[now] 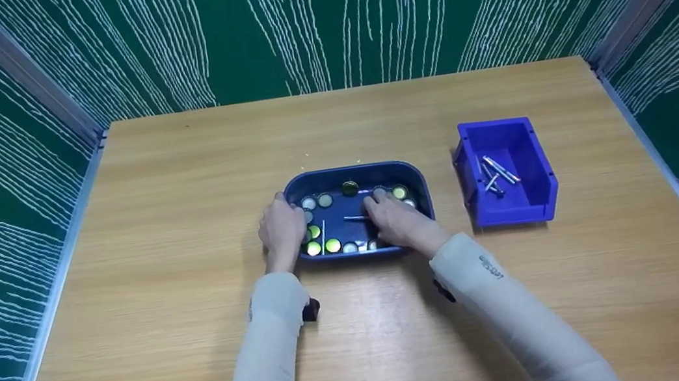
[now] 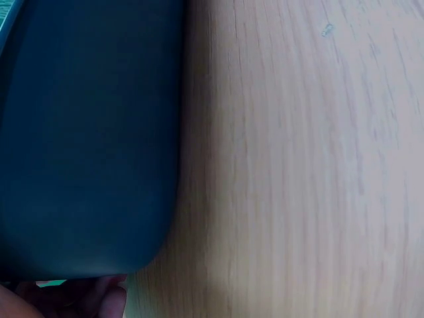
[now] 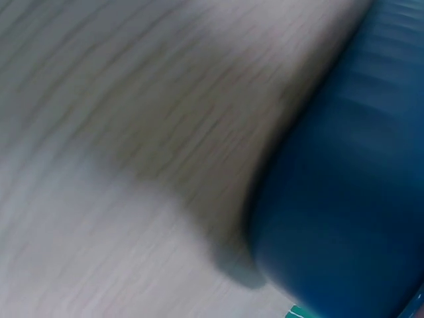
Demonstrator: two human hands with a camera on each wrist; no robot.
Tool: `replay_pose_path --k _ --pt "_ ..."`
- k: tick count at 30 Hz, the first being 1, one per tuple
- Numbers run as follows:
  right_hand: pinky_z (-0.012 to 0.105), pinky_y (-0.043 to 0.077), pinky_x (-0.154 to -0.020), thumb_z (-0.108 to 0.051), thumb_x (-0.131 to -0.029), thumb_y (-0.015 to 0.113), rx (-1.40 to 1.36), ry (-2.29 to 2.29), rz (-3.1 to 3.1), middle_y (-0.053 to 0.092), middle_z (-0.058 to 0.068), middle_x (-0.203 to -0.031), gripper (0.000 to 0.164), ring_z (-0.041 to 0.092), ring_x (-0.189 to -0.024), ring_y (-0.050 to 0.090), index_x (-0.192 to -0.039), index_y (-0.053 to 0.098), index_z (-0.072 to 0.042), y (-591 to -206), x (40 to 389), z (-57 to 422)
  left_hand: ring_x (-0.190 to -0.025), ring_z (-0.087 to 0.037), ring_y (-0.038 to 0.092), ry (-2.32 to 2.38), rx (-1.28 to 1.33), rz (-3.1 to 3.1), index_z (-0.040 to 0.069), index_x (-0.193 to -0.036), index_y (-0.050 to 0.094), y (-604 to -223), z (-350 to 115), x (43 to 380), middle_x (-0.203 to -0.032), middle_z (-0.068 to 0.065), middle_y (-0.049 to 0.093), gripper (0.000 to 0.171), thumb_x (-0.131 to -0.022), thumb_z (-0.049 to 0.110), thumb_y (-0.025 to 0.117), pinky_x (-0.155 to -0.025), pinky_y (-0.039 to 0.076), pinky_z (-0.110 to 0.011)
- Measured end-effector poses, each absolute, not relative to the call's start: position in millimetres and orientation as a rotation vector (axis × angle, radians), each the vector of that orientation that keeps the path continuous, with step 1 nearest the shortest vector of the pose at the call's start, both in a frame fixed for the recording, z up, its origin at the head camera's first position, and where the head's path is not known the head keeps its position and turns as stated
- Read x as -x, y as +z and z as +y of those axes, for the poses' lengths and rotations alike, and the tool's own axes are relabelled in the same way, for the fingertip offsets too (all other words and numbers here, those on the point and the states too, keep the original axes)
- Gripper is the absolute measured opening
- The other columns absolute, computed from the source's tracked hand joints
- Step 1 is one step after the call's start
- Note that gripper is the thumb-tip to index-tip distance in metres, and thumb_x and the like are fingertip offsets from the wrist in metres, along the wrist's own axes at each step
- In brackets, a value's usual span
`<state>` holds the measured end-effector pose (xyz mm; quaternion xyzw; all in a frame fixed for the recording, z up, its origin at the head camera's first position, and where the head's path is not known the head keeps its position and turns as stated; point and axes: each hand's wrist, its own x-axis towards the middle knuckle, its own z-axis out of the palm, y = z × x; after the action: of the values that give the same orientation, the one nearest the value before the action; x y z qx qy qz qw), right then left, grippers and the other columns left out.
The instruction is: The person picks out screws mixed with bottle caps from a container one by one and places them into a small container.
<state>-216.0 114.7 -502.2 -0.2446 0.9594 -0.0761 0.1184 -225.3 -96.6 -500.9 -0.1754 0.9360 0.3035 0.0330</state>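
Observation:
A dark blue tray (image 1: 354,174) sits mid-table, with round caps or discs around its floor, some silvery, some yellow-green. My left hand (image 1: 283,229) grips the tray's left end; in the left wrist view its fingers (image 2: 112,301) curl at the tray's end wall. Inside the tray my right hand (image 1: 399,219) has curled fingers at one end of a thin metal bolt (image 1: 354,218) and appears to pinch it; the fingertips are partly hidden. Another metal bolt (image 1: 323,237) lies at the tray's left side. In the right wrist view only the tray's outer wall (image 3: 338,199) and blurred table show.
A purple-blue bin (image 1: 516,215) stands to the right of the tray, with several metal bolts (image 1: 499,169) inside. The wooden table (image 1: 182,191) is bordered by green walls with white streaks. Small white specks lie behind the tray.

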Motion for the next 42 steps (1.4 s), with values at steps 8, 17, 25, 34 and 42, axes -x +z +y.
replay_pose_path --k 8,17,25,34,42 --pt "0.044 0.056 -0.084 -0.006 -0.095 0.058 0.722 -0.240 2.902 0.055 0.025 -0.112 0.018 0.037 -0.102 0.061 -0.108 0.059 0.006 -499 216 117 -0.113 -0.039 0.064 0.929 0.538 2.882 0.009 -0.138 0.054 -501 -96 225 -0.126 -0.018 0.066 0.044 -0.097 0.023 0.047 -0.092 0.050 -0.053" --pt "0.048 0.057 -0.079 -0.011 -0.099 0.053 0.632 -0.262 2.851 0.057 0.022 -0.112 0.021 0.037 -0.094 0.065 -0.112 0.052 0.005 -501 213 119 -0.113 -0.038 0.064 0.933 0.539 2.877 0.010 -0.138 0.053 -502 -95 225 -0.127 -0.017 0.066 0.044 -0.097 0.023 0.046 -0.092 0.050 -0.052" --pt "0.046 0.054 -0.083 -0.009 -0.099 0.052 0.655 -0.846 2.871 0.069 0.019 -0.097 0.013 0.031 -0.090 0.067 -0.105 0.059 0.002 -499 215 122 -0.114 -0.039 0.063 0.921 0.552 2.885 0.010 -0.138 0.055 -504 -95 226 -0.127 -0.017 0.066 0.043 -0.097 0.024 0.046 -0.091 0.050 -0.053" --pt "0.045 0.053 -0.086 -0.012 -0.099 0.056 0.684 -1.042 2.854 0.071 0.018 -0.099 0.020 0.029 -0.091 0.065 -0.105 0.068 0.002 -493 215 122 -0.115 -0.039 0.063 0.923 0.547 2.886 0.010 -0.138 0.054 -503 -97 226 -0.127 -0.017 0.066 0.043 -0.098 0.024 0.046 -0.092 0.050 -0.052" --pt "0.027 0.048 -0.055 -0.016 -0.100 0.055 0.568 -1.277 2.697 0.064 0.013 -0.087 0.022 0.014 -0.060 0.057 -0.109 0.067 0.000 -481 213 131 -0.116 -0.037 0.063 0.927 0.552 2.874 0.010 -0.138 0.054 -501 -96 225 -0.128 -0.016 0.066 0.044 -0.098 0.025 0.046 -0.093 0.050 -0.051"
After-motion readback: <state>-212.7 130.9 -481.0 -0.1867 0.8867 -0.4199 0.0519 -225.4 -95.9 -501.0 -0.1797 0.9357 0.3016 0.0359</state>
